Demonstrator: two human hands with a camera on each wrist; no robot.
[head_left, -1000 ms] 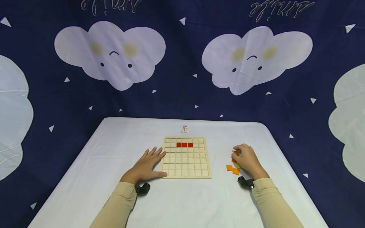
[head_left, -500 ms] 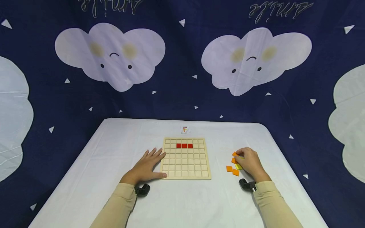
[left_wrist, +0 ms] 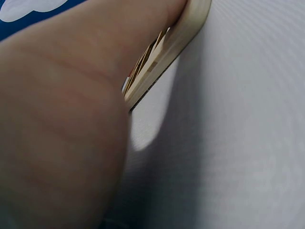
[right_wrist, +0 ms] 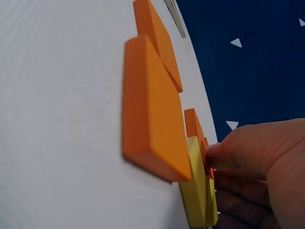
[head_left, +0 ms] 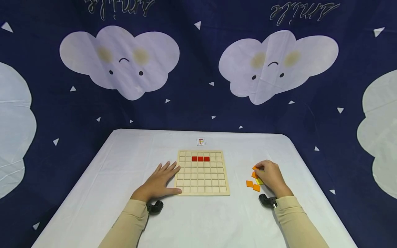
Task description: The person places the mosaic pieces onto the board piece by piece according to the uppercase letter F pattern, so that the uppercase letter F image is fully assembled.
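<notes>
Two hands lie on the white surface [head_left: 93, 193], well apart, one on each side of a wooden grid board [head_left: 202, 172]. Nearest the viewer, the left hand [head_left: 159, 182] lies flat with its fingers straight and spread, thumb along the board's near left corner and fingertips touching its left edge; it holds nothing. The left wrist view shows only the palm pressed close against the pale board edge [left_wrist: 181, 43].

To the right of the board, the right hand [head_left: 270, 176] is curled over a small heap of tiles, its fingertips pinching an orange tile [head_left: 255, 168] at the far side of the heap. Two more orange tiles [head_left: 252, 185] lie loose just left of the hand, and a yellow tile [head_left: 259, 181] shows under it.

Further back, three red tiles [head_left: 200, 158] sit side by side in the board's second row. Beyond the board lies a small pattern card [head_left: 201, 141], and behind the surface hangs a dark blue cloud backdrop [head_left: 198, 69].
</notes>
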